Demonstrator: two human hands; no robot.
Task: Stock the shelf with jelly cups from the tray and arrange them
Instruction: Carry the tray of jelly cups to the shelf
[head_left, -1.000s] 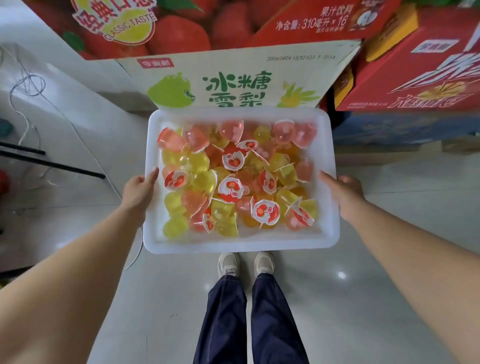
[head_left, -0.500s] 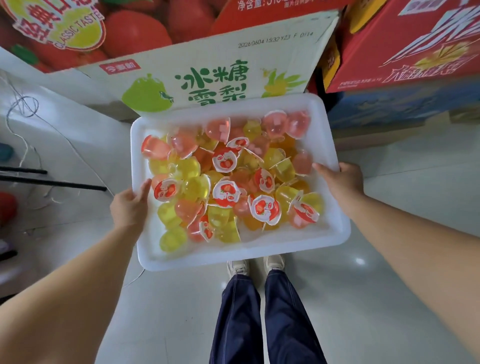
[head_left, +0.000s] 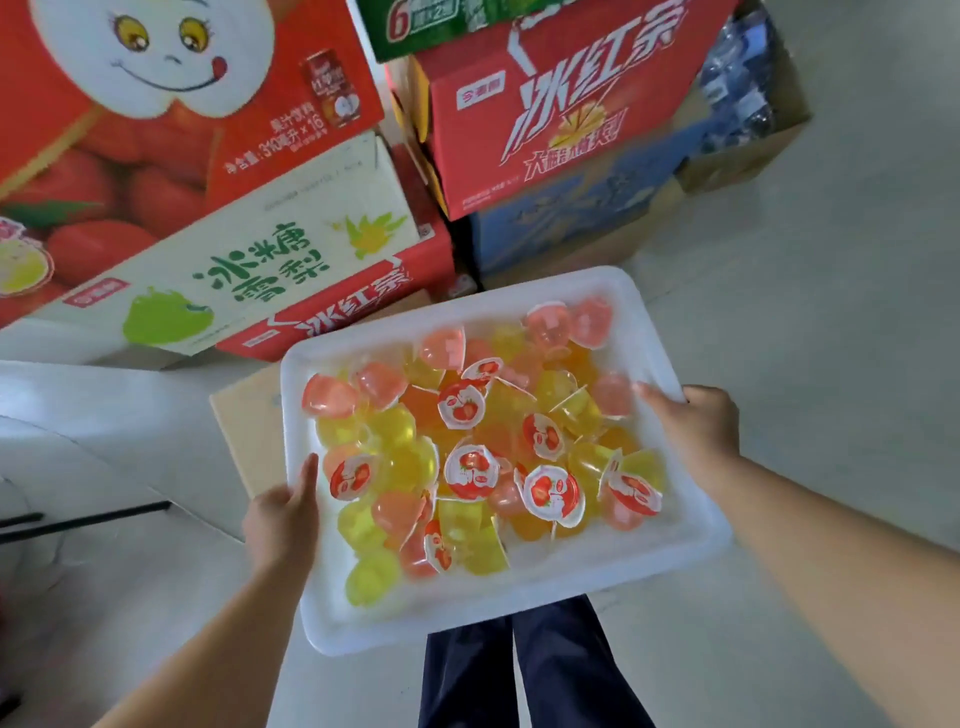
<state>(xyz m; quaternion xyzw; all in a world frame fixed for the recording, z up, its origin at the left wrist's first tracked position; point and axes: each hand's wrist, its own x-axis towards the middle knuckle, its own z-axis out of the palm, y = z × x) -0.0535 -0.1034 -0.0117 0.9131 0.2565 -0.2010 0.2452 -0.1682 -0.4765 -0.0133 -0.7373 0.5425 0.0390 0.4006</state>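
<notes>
Between the two hands, head view: a white tray (head_left: 524, 618) is held above a pale tiled floor (head_left: 831, 364), tilted a little in the picture, its far edge toward the stacked cartons.
Tray contents: jelly cups (head_left: 467, 457) lie in a loose heap, pink, yellow and orange, several showing white lids with a red strawberry print; they fill the middle and leave bare white along the near rim.
Left hand (head_left: 283, 514): grips the tray's left rim, thumb laid over the top edge and pointing up along it; the other fingers are under the tray and I cannot tell how they lie.
Right hand (head_left: 698, 428): holds the right rim near the far corner, thumb stretched over the edge beside a pink cup; remaining fingers are curled under the rim, mostly hidden.
Ahead, left: a cream pear-drink carton (head_left: 244, 275) with green lettering, a red apple-juice carton (head_left: 171, 104) stacked on it.
Ahead, right: a red iced-tea carton (head_left: 561, 119) sits on a blue carton (head_left: 571, 218); a second red one (head_left: 343, 312) lies low, close to the tray's far corner.
Under the tray's left edge: a plain brown box (head_left: 249, 421), partly covered.
Far left floor: dark thin rods (head_left: 83, 522).
Below the tray: dark trouser legs (head_left: 519, 670).
Shelf: not visible.
</notes>
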